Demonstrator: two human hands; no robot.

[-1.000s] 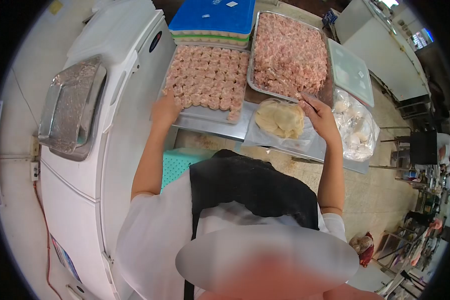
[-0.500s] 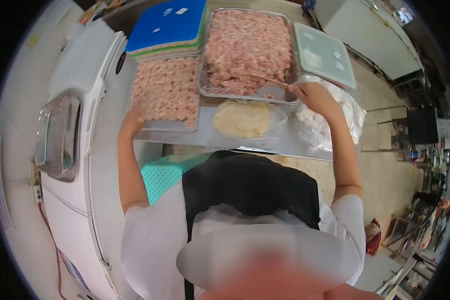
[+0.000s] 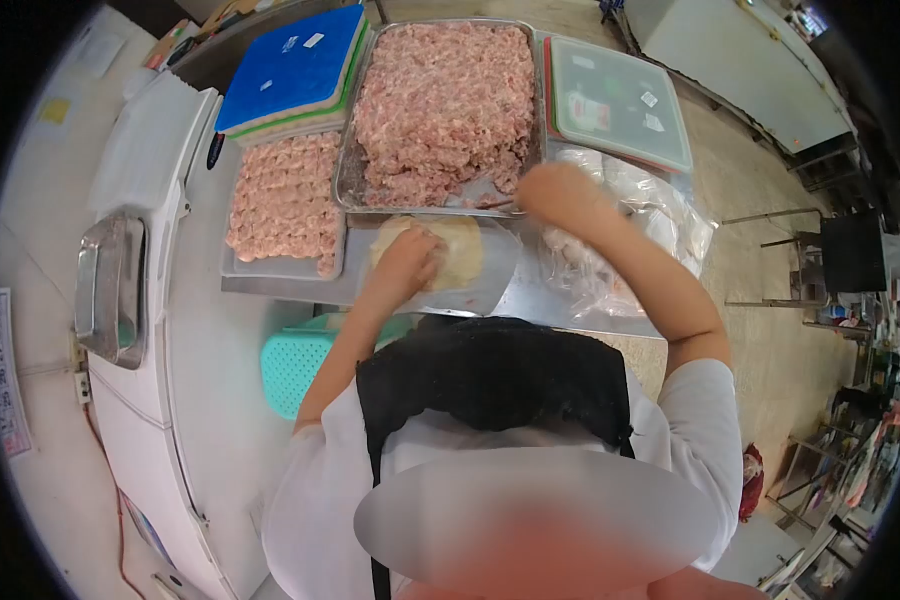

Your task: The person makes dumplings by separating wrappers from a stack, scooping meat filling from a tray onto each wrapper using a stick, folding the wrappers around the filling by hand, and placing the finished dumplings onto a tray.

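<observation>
My left hand (image 3: 411, 262) is on a stack of thin, pale yellow dough wrappers (image 3: 460, 252), its fingers curled and pinching at the top one. The wrappers lie on a plastic sheet at the table's front edge. My right hand (image 3: 562, 200) is closed around a thin stick-like spatula (image 3: 498, 203), at the near right corner of a metal tray (image 3: 540, 110). Ground meat (image 3: 445, 100) is heaped in that tray, and its near right corner is scraped down to bare metal. Most of the spatula is hidden by the hand.
Left of the meat, rows of meat dumplings (image 3: 282, 195) fill a flat tray. Behind them stands a container with a blue lid (image 3: 295, 58). A pale-lidded container (image 3: 620, 105) and plastic bags (image 3: 625, 230) lie at right. A turquoise basket (image 3: 295, 372) sits below the table.
My left hand has left the dumpling tray's edge and moved right onto the wrappers. My right hand has shifted left with the spatula. The whole view has shifted slightly.
</observation>
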